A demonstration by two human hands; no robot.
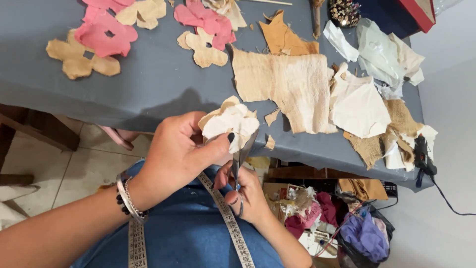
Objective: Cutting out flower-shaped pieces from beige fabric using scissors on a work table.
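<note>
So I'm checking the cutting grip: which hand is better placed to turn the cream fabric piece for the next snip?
Probably the left hand: it already pinches the cream fabric piece. The right hand is occupied with the scissors.

One view only, from a camera on the person's head, tipped steeply down and a little forward. It sits close above the left hand (176, 154) and the right hand (245, 191), which fill the lower middle of the frame. Beyond the hands the grey table (158, 74) runs across the upper frame, its near edge just past the fingers. Below the hands the person's lap shows, and to their right the floor.
</note>
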